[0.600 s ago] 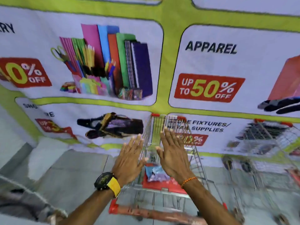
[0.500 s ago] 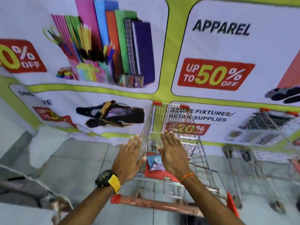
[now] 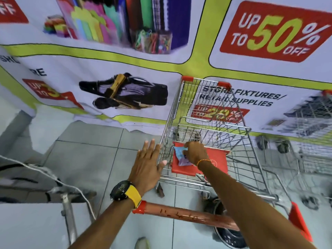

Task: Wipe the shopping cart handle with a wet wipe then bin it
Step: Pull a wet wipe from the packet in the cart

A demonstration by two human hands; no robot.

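At centre frame the right hand reaches down into the basket of the shopping cart, its fingers curled onto a pale blue wet wipe packet; whether they have pinched it closed or only rest on it cannot be told. The packet lies on a red panel at the near end of the basket. The right forearm runs from the lower right of the frame up to the hand, crossing over the cart handle, and an orange bracelet sits at the wrist.

Just left of it, the left hand is spread flat with fingers extended and apart, palm down, holding nothing; its fingertips sit at the left rim of the wire basket. A black and yellow watch is on that wrist. The copper-coloured handle with red end caps crosses the lower middle of the frame, below both hands. A printed sale banner fills the upper frame.
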